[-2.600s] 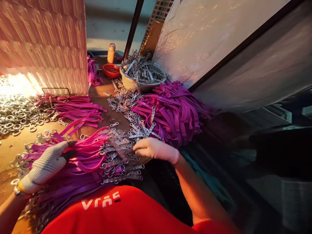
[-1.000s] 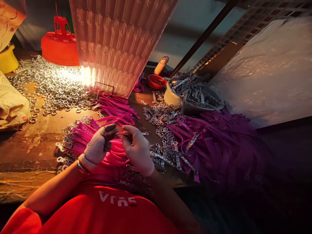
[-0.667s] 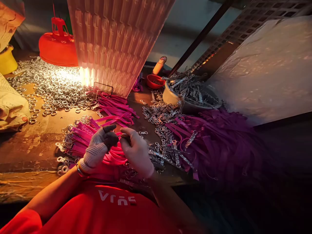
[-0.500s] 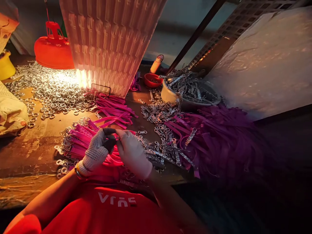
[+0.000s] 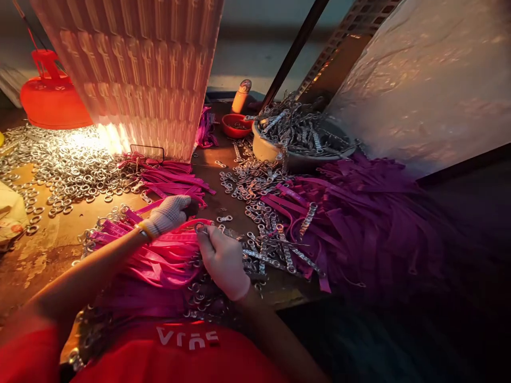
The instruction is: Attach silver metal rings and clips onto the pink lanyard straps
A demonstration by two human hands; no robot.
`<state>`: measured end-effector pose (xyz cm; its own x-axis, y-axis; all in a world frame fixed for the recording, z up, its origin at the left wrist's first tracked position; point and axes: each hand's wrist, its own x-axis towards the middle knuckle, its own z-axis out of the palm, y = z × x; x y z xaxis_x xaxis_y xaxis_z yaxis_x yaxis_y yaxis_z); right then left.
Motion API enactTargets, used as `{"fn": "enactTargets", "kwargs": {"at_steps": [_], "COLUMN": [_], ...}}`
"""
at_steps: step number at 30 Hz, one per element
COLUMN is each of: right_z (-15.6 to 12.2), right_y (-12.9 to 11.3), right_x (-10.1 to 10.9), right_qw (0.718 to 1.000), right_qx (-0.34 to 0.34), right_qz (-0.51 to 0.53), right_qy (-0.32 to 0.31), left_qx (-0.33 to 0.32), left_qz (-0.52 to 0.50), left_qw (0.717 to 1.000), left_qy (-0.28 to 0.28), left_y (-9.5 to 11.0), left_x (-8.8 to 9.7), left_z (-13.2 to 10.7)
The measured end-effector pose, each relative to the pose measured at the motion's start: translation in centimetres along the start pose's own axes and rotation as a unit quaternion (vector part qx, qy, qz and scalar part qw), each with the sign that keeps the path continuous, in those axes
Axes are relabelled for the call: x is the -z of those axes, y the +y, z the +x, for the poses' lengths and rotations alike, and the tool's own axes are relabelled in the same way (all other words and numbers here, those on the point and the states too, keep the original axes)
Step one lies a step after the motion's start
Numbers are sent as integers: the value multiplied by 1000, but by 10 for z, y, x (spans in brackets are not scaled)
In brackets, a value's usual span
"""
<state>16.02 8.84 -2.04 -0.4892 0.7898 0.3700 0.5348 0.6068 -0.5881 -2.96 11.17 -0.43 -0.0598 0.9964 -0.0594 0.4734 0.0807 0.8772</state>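
My left hand [image 5: 170, 212], in a white knit glove with dark fingertips, reaches forward over a heap of pink straps with metal rings [image 5: 159, 255]; its fingers are curled and seem to grip a strap. My right hand [image 5: 221, 258], in a thin pale glove, is closed on a small metal ring at a pink strap's end [image 5: 199, 227]. To the right lie loose flat metal clips [image 5: 271, 250] and a big pile of purple straps [image 5: 359, 213].
A ribbed translucent stack [image 5: 143, 69] stands behind. Loose silver rings [image 5: 72, 165] cover the wooden bench at left beside a red lamp-like object [image 5: 51, 98]. A bowl of metal clips [image 5: 295, 138], a small red dish [image 5: 235, 125] and a white sack [image 5: 419, 74] sit at the back.
My hands were together pinching one strap in front of me; now the left hand has stretched forward over the heap while the right stays on the ring end. The view shifted right.
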Motion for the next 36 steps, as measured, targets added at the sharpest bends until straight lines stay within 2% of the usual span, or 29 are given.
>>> {"fn": "enactTargets", "kwargs": {"at_steps": [2,4,6,8,11,14,17,19,21,23,26,31,36], "right_z": [-2,-2,0,3,12,22,28,27,20,10,-7,-24,-28], "right_y": [5,7,8,10,15,13,-1,-14,-26,-33,-39,-41,-38], "right_x": [-2,-3,-1,2,5,2,-2,-3,-3,-4,-5,-6,-13], "right_qw": [997,994,992,991,992,994,995,991,980,965,947,940,940], "right_qx": [-17,-30,-43,-51,-38,12,54,79,115,155,189,206,228], "right_qz": [69,106,112,114,117,108,42,-36,-110,-163,-211,-227,-216], "right_qy": [5,-7,-26,-39,-31,-22,-67,-99,-117,-132,-151,-147,-133], "left_qx": [23,52,66,71,72,76,84,85,94,86,23,23,-55], "left_qz": [92,120,120,109,70,-59,-210,-237,-198,-114,-37,-95,35], "left_qw": [996,991,991,992,995,995,974,968,976,990,999,995,998], "left_qy": [6,3,1,3,4,-22,-28,-12,-3,4,23,-18,8], "left_y": [-11,-21,-27,-27,-21,-8,5,10,11,7,-4,-14,-18], "left_x": [-7,-16,-22,-20,-3,17,25,24,20,16,11,5,7], "left_z": [36,61,73,72,46,1,-48,-74,-94,-108,-122,-139,-147]}}
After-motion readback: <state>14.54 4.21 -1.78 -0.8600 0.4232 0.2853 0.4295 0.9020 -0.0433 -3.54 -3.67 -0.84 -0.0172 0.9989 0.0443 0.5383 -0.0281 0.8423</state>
